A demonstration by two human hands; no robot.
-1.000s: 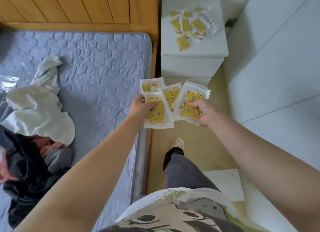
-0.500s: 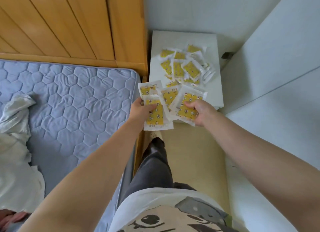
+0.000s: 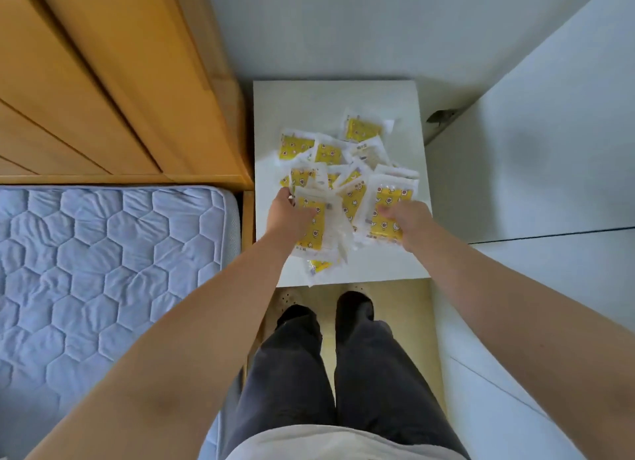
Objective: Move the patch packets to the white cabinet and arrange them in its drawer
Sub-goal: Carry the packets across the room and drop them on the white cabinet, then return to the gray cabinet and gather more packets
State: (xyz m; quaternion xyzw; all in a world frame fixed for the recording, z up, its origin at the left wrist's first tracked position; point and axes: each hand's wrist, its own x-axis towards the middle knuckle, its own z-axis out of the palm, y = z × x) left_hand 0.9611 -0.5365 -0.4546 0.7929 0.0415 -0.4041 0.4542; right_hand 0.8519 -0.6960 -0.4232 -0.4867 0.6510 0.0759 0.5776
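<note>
Light: bright, soft, even across your view.
Shadows: faint grey patch on smooth white side panel (image 3: 536, 143).
Blur: yellow-and-white patch packets (image 3: 328, 153) look smeared, esp. mid-frame.
Edges: orange wooden headboard planks (image 3: 86, 81) splay, wide-angle bend.

head-worn view, steeply downward, close above white cabinet (image 3: 343, 95) top

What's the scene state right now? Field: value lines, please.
left hand: grips left bundle of patch packets, fanned
right hand: grips right bundle of patch packets
bundles' position: over near part of white cabinet top; contact unclear
loose pile: packets heaped on cabinet top
drawer: not visible from above
left of cabinet: mattress, wooden headboard
</note>
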